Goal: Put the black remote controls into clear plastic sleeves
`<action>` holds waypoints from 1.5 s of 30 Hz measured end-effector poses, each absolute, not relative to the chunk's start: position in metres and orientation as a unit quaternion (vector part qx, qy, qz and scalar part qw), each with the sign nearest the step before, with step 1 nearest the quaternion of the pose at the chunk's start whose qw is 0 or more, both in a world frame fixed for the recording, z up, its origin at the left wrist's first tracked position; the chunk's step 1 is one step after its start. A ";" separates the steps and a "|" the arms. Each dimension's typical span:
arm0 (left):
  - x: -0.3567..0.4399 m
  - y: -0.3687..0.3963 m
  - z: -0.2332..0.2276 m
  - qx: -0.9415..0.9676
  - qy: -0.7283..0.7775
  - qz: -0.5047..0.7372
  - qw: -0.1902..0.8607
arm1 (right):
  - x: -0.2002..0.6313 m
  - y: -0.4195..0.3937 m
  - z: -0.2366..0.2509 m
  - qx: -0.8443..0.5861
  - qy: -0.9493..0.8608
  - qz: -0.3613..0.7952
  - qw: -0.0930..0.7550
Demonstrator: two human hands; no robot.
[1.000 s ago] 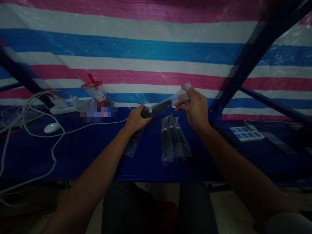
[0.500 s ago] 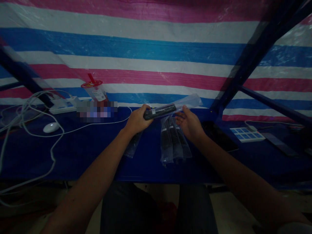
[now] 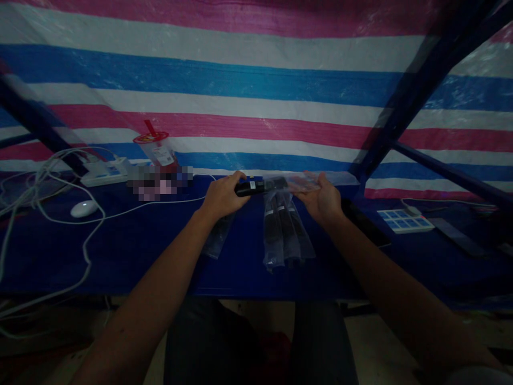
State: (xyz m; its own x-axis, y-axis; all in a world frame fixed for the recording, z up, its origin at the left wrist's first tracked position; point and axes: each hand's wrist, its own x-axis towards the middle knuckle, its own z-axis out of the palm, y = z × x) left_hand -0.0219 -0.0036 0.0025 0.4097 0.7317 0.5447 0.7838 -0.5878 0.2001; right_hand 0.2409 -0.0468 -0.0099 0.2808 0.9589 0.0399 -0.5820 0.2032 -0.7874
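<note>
Black rod (image 3: 250, 187) lies across the middle, above the blue table (image 3: 160, 262), its left end bare and its right part within a clear sleeve (image 3: 345, 178).

Left to right at the work: the left hand (image 3: 224, 195) has its fingers wrapped round the bare end, firmly clamped. The right hand (image 3: 324, 200) is at the sleeve, thumb raised and fingers showing through the film; in this dim light we cannot tell whether they pinch the plastic or merely bear against it.

On handling, we judge it best to keep rod and sleeve in one straight line, to hold the rod steady, and to keep the film smooth near its mouth, since thin plastic probably bunches or snags if twisted.

Counts, left to right. We make it one tangle of white cables (image 3: 90, 254), strands not countable; one white oval object (image 3: 84, 209); one lidded cup (image 3: 159, 153) with a red straw; one bagged dark item (image 3: 217, 238) beside the left forearm; one rod and one sleeve in hand; three bagged rods (image 3: 285, 230) side by side, just below the sleeve; one dark flat slab (image 3: 367, 224); one slim grey slab (image 3: 457, 237). White socket strips: two, one far left (image 3: 105, 176), one on the right (image 3: 404, 220).
</note>
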 end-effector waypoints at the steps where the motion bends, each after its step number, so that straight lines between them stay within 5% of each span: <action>1: -0.025 -0.001 0.002 -0.827 -0.464 -0.313 0.050 | 0.246 -0.045 -0.009 -0.340 -0.268 0.526 0.732; 9: -0.029 0.002 0.004 -0.745 -0.498 -0.443 0.019 | 0.254 -0.042 -0.009 -0.348 -0.276 0.526 0.725; 19: 0.000 -0.024 0.005 -0.850 -0.397 -0.345 0.042 | 0.209 -0.061 -0.014 -0.310 -0.324 0.645 0.618; 32: 0.005 -0.026 0.002 -0.862 -0.399 -0.310 0.034 | 0.200 -0.070 -0.011 -0.285 -0.325 0.657 0.618; 37: 0.005 -0.024 0.002 -0.879 -0.356 -0.314 -0.037 | 0.198 -0.071 -0.017 -0.317 -0.275 0.658 0.625; 45: 0.001 -0.019 0.008 -0.826 -0.368 -0.302 -0.301 | 0.196 -0.074 -0.016 -0.347 -0.249 0.643 0.635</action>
